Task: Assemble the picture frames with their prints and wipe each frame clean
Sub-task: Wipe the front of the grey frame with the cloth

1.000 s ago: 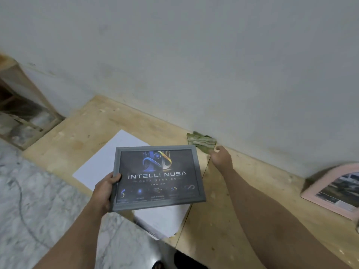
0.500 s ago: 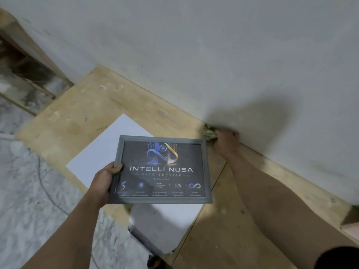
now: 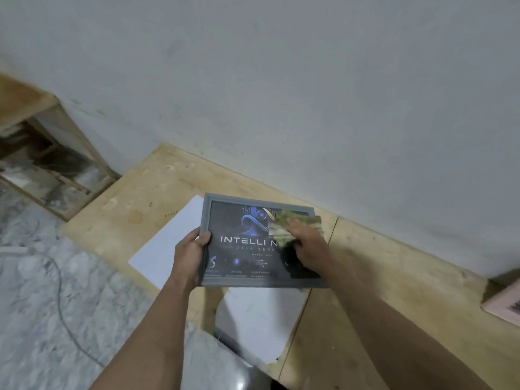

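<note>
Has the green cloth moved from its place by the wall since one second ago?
Yes. The green cloth has left the foot of the wall; the right hand now presses it on the grey picture frame, nearer the person.

Just the one cam here, strapped to the person's head, wide-angle, pointing forward and down. It looks along both forearms, which come in from the bottom edge, so the hands sit close and roughly mid-picture. The plywood bench [image 3: 174, 190] runs diagonally across the middle, the grey wall [image 3: 309, 80] fills the whole top half, and marble floor [image 3: 42, 305] shows bottom left. Edges bend a bit from the lens.
</note>
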